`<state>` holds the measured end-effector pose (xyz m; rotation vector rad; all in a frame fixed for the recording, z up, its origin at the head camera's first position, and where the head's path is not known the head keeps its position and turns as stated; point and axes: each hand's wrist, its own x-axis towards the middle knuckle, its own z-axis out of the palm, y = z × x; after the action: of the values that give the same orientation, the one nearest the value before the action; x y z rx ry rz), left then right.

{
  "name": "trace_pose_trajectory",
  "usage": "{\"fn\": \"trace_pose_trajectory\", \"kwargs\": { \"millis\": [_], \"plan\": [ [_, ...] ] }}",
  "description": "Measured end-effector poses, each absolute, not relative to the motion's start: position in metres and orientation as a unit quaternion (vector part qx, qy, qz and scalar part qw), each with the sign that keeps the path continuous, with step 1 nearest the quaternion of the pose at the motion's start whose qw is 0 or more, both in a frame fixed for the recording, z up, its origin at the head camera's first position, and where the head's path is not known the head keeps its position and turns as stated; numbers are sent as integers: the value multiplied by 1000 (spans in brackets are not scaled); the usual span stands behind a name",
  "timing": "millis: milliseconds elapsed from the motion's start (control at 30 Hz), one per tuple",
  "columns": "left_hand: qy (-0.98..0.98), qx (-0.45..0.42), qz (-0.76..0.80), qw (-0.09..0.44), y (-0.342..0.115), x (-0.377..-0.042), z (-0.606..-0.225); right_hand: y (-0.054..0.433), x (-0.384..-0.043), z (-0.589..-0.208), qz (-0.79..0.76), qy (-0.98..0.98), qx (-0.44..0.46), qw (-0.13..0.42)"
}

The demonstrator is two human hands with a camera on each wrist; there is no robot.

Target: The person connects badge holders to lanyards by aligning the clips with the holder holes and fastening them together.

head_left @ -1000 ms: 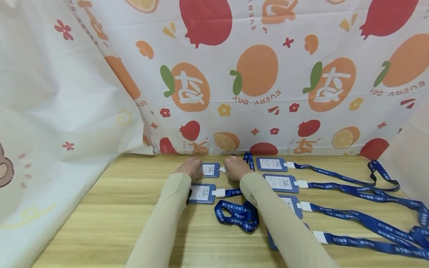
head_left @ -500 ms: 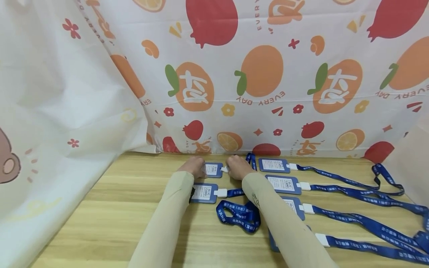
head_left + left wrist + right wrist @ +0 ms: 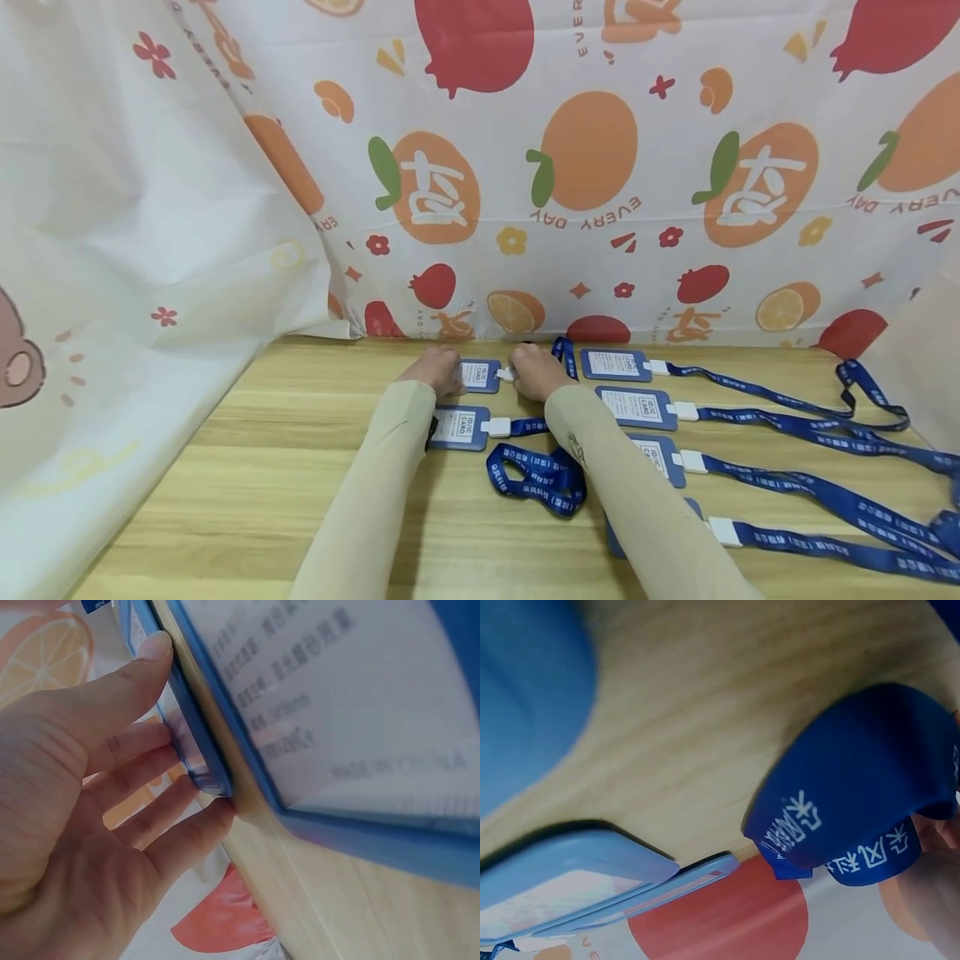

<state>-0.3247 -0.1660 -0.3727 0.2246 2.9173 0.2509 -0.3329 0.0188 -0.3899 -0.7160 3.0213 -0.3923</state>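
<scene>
At the back of the table, a blue ID badge holder (image 3: 481, 376) lies with its white clip toward the right. My left hand (image 3: 438, 371) grips its left end; in the left wrist view, thumb and fingers (image 3: 187, 836) touch its edges. Beside the white clip (image 3: 506, 375), my right hand (image 3: 534, 372) holds the blue lanyard (image 3: 855, 772), its fingers mostly hidden in the head view. A second badge holder (image 3: 459, 428) lies just in front, partly under the left wrist, with its lanyard (image 3: 536, 481) bunched on the wood.
Several badge holders (image 3: 637, 408) form a column on the right, partly covered by the right sleeve (image 3: 637, 492). Their lanyards (image 3: 810, 492) stretch toward the right edge. A fruit-print cloth (image 3: 480, 208) hangs behind the wooden table (image 3: 247, 467), with a white sheet (image 3: 150, 250) at left.
The head view has shifted slightly. Both hands stay at the back badge holder and its lanyard, with almost no movement.
</scene>
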Motion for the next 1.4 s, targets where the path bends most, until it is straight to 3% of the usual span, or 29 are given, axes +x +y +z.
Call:
{"fn": "trace_pose_trajectory", "kwargs": {
  "millis": [1400],
  "plan": [
    [989,88,51,106,-166,-326,-374,17,-334,-388,-116,967,-229,3]
  ]
}}
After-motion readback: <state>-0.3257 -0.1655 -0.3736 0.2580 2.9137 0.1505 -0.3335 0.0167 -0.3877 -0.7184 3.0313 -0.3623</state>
